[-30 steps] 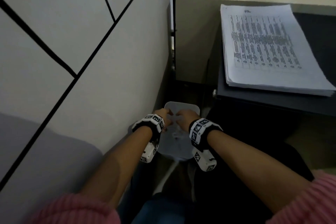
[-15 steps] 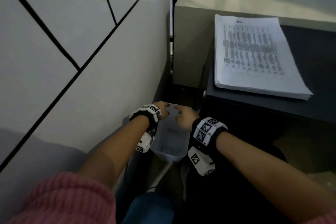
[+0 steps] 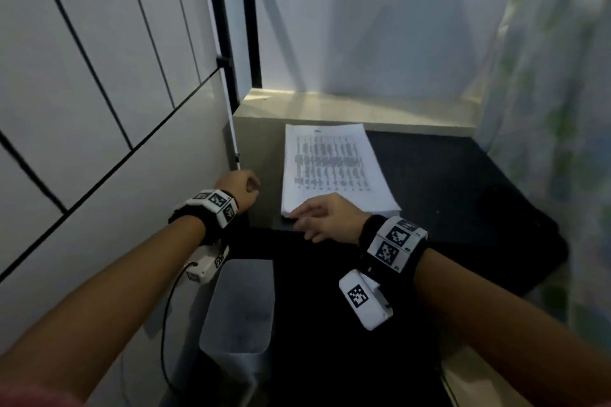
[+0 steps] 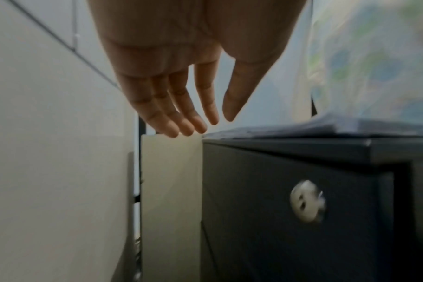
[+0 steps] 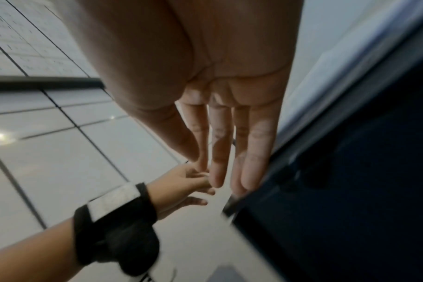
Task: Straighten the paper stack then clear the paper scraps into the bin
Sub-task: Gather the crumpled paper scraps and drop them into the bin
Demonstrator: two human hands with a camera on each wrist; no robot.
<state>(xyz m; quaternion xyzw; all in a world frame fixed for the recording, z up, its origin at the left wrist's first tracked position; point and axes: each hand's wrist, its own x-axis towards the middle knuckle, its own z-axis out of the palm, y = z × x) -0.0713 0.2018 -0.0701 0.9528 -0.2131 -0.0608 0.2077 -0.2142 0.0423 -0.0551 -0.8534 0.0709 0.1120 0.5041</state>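
Note:
A squared stack of printed paper [image 3: 330, 168] lies on the left part of a black cabinet top [image 3: 456, 195]. A pale grey bin [image 3: 238, 307] stands on the floor below, between the wall and the cabinet. My left hand [image 3: 239, 187] hovers left of the stack, fingers straight and empty, as the left wrist view shows [image 4: 193, 114]. My right hand [image 3: 317, 215] is at the cabinet's front left corner, by the stack's near corner, with straight fingers [image 5: 251, 152] holding nothing. No scraps show on the cabinet top.
A white tiled wall [image 3: 99, 109] runs close along the left. A beige ledge [image 3: 347, 106] sits behind the cabinet, with a black frame post [image 3: 224, 26] above it. A patterned curtain [image 3: 555, 109] hangs on the right. The cabinet front has a round lock [image 4: 306, 200].
Both hands have risen from inside the bin up to the cabinet top. The view has tilted up, so the bin now lies below the wrists.

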